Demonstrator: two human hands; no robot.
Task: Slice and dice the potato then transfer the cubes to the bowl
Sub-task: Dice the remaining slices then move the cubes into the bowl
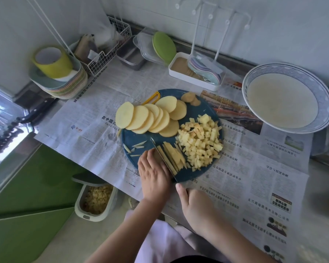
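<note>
Newspaper (95, 111) spread across mid-frame, blue Chinese headline beginning 在中国 left of centre, other print too blurred to read

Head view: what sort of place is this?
Probably a home kitchen counter: a stack of plates, a cutting board with potato slices, and newspaper spread under the board.

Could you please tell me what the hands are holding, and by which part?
The right hand grips the knife by its handle; the left hand steadies the half-cut potato slices on their uncut side.
</note>
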